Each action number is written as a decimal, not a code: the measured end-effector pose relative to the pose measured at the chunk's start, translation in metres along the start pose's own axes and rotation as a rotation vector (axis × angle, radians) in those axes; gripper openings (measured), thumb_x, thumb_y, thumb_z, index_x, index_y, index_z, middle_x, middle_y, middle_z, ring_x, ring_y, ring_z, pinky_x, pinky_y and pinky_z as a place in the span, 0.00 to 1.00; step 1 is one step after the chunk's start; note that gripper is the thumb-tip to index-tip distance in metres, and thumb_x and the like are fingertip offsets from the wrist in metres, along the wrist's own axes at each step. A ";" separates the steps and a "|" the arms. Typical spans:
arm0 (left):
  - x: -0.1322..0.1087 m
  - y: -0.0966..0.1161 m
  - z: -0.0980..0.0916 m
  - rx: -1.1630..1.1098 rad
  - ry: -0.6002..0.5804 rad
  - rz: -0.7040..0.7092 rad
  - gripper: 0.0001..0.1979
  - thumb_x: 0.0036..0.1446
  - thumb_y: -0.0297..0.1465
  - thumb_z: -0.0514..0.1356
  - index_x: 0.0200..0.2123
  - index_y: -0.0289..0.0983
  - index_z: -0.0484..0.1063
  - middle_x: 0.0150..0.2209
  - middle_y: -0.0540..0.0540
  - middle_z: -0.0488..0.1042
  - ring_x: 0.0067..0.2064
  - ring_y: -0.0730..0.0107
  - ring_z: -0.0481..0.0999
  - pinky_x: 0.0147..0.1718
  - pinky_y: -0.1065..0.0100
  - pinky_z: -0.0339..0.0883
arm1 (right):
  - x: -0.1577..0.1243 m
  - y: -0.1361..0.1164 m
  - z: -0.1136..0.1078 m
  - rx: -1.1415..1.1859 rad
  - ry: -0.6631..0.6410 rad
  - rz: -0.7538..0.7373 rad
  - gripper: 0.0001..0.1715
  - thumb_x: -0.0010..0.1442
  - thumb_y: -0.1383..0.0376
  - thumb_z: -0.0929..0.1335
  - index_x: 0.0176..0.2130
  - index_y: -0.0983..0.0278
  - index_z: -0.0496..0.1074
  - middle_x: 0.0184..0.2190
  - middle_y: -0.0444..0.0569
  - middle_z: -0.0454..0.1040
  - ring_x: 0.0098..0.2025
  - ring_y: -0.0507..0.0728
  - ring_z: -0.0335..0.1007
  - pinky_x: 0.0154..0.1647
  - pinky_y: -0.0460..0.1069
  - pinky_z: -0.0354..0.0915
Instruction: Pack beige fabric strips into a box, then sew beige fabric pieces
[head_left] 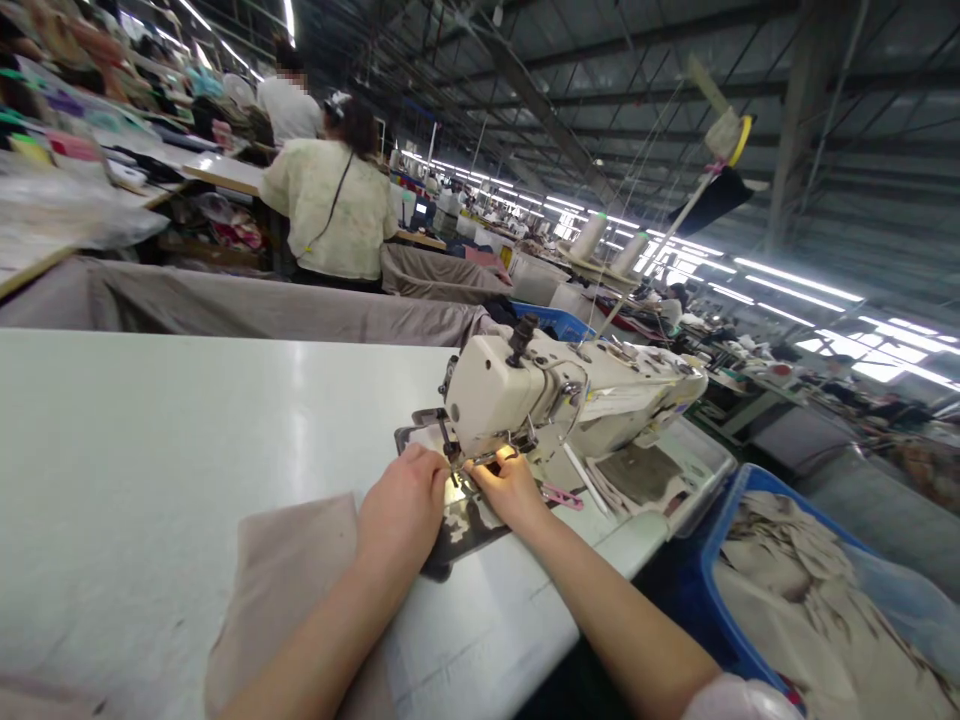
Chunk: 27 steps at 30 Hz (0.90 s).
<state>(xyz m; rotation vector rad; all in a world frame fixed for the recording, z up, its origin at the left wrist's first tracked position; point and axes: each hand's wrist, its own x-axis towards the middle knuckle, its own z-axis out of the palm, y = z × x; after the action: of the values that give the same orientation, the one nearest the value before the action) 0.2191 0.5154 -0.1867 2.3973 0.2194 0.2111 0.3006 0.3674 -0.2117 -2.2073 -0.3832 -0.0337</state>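
Note:
A white sewing machine [517,385] stands on the pale table, its needle area lit by a small lamp. My left hand [405,505] is closed just left of the presser foot, fingers bent toward the needle. On the other side, my right hand [510,490] reaches under the machine head with thumb and fingers pinched together. Whatever is between the fingers of either hand is too small or hidden to make out. A beige fabric piece [296,550] lies flat, partly under my left forearm. Beside my right wrist lies a slim pink-handled tool [562,497].
Folded brown and beige fabric [637,480] rests below the machine arm. A blue crate [724,580] heaped with beige cloth stands at the right. Grey cloth [300,300] hangs along the table's far edge. A person in a light patterned top [337,210] is beyond it.

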 end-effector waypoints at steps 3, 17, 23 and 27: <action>0.000 -0.001 0.001 -0.019 0.008 0.000 0.15 0.66 0.32 0.47 0.32 0.39 0.71 0.40 0.45 0.71 0.43 0.62 0.72 0.39 0.64 0.59 | 0.000 -0.001 0.000 -0.009 -0.012 0.028 0.07 0.53 0.61 0.71 0.26 0.61 0.74 0.22 0.43 0.74 0.28 0.55 0.68 0.29 0.47 0.59; -0.001 0.000 0.000 -0.045 0.008 -0.025 0.15 0.66 0.31 0.47 0.33 0.39 0.72 0.41 0.45 0.72 0.43 0.63 0.73 0.40 0.65 0.60 | -0.002 0.001 0.000 0.026 -0.055 0.014 0.13 0.55 0.55 0.68 0.29 0.62 0.73 0.29 0.48 0.77 0.34 0.59 0.72 0.36 0.50 0.63; -0.002 0.003 -0.001 -0.008 0.004 -0.035 0.16 0.67 0.32 0.47 0.34 0.39 0.73 0.42 0.46 0.72 0.44 0.64 0.73 0.39 0.65 0.60 | 0.000 0.007 0.001 0.011 -0.042 0.000 0.15 0.54 0.52 0.68 0.29 0.62 0.74 0.30 0.48 0.78 0.35 0.60 0.73 0.38 0.51 0.65; -0.002 0.003 0.000 -0.011 0.014 -0.035 0.16 0.67 0.32 0.46 0.34 0.40 0.73 0.41 0.47 0.72 0.44 0.64 0.73 0.39 0.64 0.60 | 0.000 0.007 0.001 0.010 -0.044 -0.002 0.16 0.54 0.52 0.68 0.29 0.62 0.74 0.30 0.48 0.79 0.36 0.60 0.74 0.38 0.51 0.66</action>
<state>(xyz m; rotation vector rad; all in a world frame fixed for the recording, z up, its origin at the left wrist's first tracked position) 0.2175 0.5128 -0.1851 2.3798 0.2659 0.2129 0.3021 0.3642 -0.2179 -2.2011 -0.4089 0.0152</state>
